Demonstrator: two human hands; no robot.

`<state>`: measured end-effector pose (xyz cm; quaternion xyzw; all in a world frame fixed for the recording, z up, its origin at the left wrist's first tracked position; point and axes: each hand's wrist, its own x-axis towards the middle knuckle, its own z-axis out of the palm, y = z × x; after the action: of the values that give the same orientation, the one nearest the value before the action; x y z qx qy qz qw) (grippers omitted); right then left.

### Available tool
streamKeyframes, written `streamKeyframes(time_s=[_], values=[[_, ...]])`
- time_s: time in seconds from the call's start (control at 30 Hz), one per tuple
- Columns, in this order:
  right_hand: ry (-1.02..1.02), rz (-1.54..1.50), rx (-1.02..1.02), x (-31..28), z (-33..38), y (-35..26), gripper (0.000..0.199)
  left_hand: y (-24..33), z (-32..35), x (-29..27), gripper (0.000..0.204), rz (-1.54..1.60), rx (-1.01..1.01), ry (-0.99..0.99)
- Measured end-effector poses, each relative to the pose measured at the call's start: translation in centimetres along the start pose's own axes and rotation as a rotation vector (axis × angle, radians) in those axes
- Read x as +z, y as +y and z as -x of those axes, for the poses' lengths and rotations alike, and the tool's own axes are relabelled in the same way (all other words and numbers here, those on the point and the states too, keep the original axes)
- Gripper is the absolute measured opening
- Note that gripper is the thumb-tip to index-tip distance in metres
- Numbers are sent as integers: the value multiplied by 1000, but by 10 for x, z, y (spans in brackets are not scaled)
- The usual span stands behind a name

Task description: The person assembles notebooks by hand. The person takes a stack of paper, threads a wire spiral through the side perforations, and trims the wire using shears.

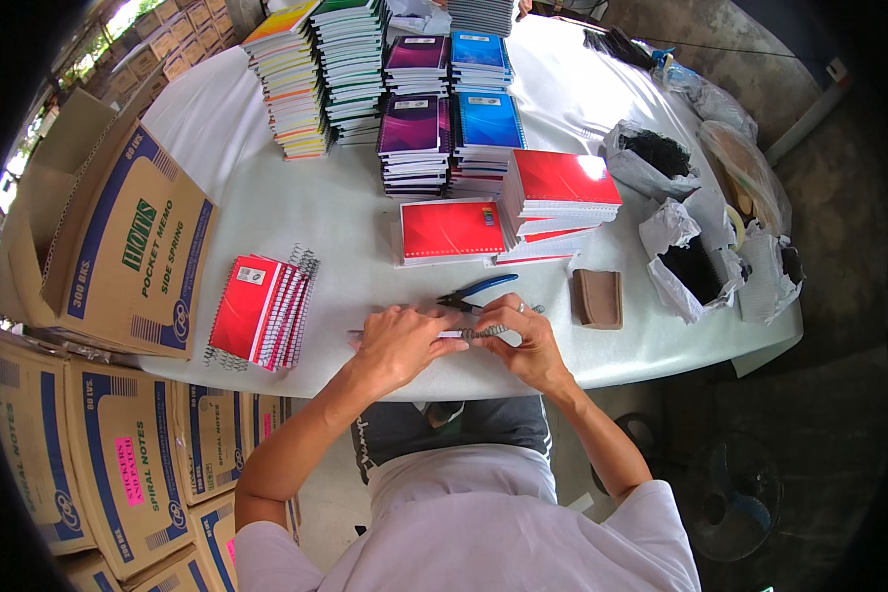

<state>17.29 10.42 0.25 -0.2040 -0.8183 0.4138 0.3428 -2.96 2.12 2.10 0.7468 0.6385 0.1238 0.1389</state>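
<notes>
head view | looks steeply down | close over table [296, 212] edge

Bright daylight, glare on red notebook [562, 178] — fisheye-bent, dark-vignetted edges

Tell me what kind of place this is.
Likely a small notebook-binding or packing workshop: stacks of spiral notebooks on a white table, cardboard cartons beside it, and both hands working a wire spiral near blue-handled pliers.

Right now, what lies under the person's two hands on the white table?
A thin notebook with a metal spiral coil lies under the left hand and right hand; its cover is hidden.
</notes>
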Motion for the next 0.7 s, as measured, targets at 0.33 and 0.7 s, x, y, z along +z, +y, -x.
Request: streamKeyframes(time_s=[0.33, 0.7], values=[[-179, -33, -3, -12, -12, -4, 24, 15, -1, -18, 66, -10, -126, -154], [-226, 5, -83, -20, -17, -8, 25, 16, -1, -21, 57, -21, -105, -217]])
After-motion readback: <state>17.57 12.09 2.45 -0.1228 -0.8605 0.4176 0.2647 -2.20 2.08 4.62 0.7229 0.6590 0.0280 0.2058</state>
